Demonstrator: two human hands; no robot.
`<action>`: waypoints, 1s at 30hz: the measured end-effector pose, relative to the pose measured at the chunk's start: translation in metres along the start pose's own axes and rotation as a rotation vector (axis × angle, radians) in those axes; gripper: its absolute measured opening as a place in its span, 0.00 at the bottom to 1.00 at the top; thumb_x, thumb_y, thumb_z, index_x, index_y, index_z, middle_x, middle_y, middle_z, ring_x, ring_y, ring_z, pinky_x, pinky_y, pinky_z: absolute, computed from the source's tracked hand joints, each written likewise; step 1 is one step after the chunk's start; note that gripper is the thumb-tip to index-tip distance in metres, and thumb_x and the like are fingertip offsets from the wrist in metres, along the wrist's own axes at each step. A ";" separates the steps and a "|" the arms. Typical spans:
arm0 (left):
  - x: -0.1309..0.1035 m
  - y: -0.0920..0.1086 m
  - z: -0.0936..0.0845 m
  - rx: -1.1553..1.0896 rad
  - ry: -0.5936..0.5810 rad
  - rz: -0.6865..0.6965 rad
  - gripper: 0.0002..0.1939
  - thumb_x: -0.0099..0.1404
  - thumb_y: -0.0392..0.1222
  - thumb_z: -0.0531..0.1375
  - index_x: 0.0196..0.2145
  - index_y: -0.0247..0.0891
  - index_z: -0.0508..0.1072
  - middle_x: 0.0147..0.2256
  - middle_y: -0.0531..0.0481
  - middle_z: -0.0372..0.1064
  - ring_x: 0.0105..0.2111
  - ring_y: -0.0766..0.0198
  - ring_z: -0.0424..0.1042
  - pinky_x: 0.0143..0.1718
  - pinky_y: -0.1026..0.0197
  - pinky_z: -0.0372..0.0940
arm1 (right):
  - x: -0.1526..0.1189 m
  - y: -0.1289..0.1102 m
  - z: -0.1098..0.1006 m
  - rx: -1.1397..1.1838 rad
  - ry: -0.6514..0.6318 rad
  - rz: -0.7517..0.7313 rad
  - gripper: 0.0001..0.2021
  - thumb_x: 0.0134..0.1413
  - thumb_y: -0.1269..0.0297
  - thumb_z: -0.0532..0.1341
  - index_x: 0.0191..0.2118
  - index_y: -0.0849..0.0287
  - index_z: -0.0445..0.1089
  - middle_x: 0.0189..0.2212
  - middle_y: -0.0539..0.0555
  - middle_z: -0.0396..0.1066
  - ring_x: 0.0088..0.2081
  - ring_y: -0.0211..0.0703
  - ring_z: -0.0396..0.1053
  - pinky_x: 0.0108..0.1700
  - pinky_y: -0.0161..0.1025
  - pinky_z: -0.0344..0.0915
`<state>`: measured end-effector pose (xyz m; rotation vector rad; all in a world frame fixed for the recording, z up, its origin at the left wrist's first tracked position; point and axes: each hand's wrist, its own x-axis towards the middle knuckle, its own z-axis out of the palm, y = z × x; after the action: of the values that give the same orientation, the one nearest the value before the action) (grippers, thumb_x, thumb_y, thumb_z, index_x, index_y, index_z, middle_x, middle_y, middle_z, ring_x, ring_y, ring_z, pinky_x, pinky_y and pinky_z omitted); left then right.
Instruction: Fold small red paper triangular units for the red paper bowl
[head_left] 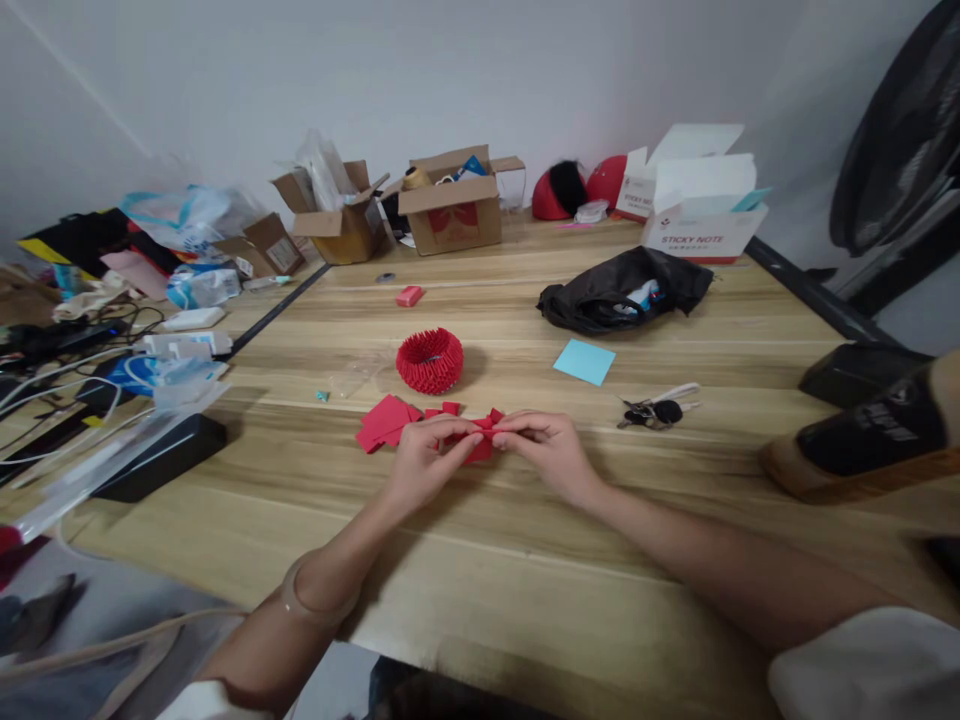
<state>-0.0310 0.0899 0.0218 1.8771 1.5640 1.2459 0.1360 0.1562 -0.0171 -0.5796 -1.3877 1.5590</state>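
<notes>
My left hand (429, 458) and my right hand (551, 452) meet near the middle of the table, thumbs and fingers pinched on a small red paper piece (487, 428) between them. Left of my left hand lies a loose pile of flat red paper (388, 420). Small folded red pieces (450, 408) lie just behind my fingertips, partly hidden by them. Behind these stands a round red bowl shape (430, 361) made of many pointed paper units. A light blue square sheet (584, 361) lies farther back to the right.
Keys (651, 412) and a black bag (626, 290) lie to the right, near a large bottle (862, 435). Cardboard boxes (454, 220) and a sticky note box (705, 232) line the back. Cables and a black case (165, 458) are at left.
</notes>
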 end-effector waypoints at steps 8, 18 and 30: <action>0.001 0.002 -0.001 -0.010 -0.015 0.019 0.07 0.62 0.39 0.62 0.33 0.36 0.80 0.32 0.45 0.78 0.31 0.62 0.75 0.36 0.61 0.69 | 0.000 0.002 -0.001 0.006 0.003 -0.008 0.03 0.42 0.65 0.71 0.28 0.54 0.80 0.29 0.53 0.78 0.32 0.40 0.73 0.35 0.37 0.69; 0.002 0.001 -0.001 0.027 0.031 0.032 0.09 0.64 0.39 0.59 0.37 0.37 0.80 0.38 0.43 0.79 0.36 0.60 0.77 0.39 0.60 0.71 | 0.001 -0.003 -0.001 -0.008 -0.013 -0.017 0.05 0.48 0.61 0.68 0.31 0.54 0.80 0.32 0.55 0.78 0.32 0.40 0.73 0.36 0.38 0.70; 0.001 -0.003 -0.001 0.067 0.013 0.057 0.09 0.65 0.39 0.58 0.35 0.36 0.80 0.38 0.42 0.79 0.36 0.59 0.78 0.39 0.59 0.71 | -0.002 -0.003 0.001 -0.031 0.011 -0.049 0.05 0.40 0.65 0.72 0.28 0.53 0.80 0.29 0.54 0.78 0.33 0.42 0.74 0.36 0.38 0.70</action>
<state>-0.0337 0.0914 0.0210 1.9721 1.5874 1.2466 0.1373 0.1540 -0.0143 -0.5687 -1.4100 1.4956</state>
